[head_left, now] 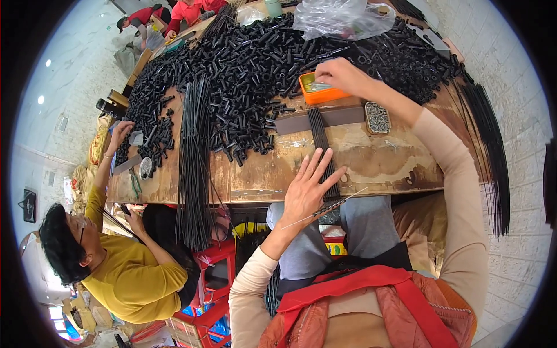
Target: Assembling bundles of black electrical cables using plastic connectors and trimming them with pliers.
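My left hand (306,188) lies palm down at the table's front edge, fingers stretched out and apart. It rests on a bundle of thin black rods (318,127) that runs away from me across a grey-brown bar (350,116). Under the wrist, a thin pale rod and some dark rod ends (331,205) stick out sideways. Over an orange box (325,97), my right hand (341,76) has its fingers bent together. Thin, pale pieces (316,87) lie inside that box; what the fingertips pinch, if anything, is hidden. A small clear tray of tiny metal parts (378,118) stands beside the bar.
A large heap of short black tubes (249,75) covers the far table, with a clear plastic bag (342,20) on top. Long black rods overhang the edge at left (194,162) and right (490,156). A co-worker in yellow (127,278) sits at left; others work at the far end.
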Tool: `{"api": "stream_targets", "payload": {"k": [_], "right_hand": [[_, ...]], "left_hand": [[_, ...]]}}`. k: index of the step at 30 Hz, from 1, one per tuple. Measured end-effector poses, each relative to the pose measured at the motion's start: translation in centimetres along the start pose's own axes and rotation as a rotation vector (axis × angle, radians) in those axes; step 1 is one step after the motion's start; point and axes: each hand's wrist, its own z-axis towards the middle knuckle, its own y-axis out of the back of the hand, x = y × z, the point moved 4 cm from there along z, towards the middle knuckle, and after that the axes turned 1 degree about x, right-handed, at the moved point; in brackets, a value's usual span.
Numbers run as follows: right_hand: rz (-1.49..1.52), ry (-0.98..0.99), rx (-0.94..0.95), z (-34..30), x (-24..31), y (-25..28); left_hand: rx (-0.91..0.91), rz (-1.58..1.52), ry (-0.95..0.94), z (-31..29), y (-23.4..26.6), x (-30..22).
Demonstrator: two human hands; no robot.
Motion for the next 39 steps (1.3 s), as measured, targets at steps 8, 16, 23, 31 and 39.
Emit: {"api": "stream_targets", "payload": {"k": [8, 16, 23, 31, 39], "right_hand": [[-0.295, -0.203, 0.200, 1.1, -4.1, -0.2], [-0.182, 0.202, -0.228, -4.1, 5.3, 1.8], [-0.338, 0.160, 0.029, -7.6, 4.3, -1.1], [-0.285, 0.141, 0.049, -7.4, 4.2, -1.2], [-0.290, 0.159, 0.080, -6.5, 4.5, -1.9]], "left_hand": [[-0.022, -0.122, 0.008, 0.1, 0.7, -0.7], [-0.009, -0.070, -0.020, -0.7, 0.5, -0.7], [-0.053, -0.094, -0.025, -0.9, 0.2, -1.1], [-0.038, -0.090, -0.007, -0.9, 0.0, -1.1], [-0.058, -0.149, -0.004, -0.8, 0.2, -1.2]]}}
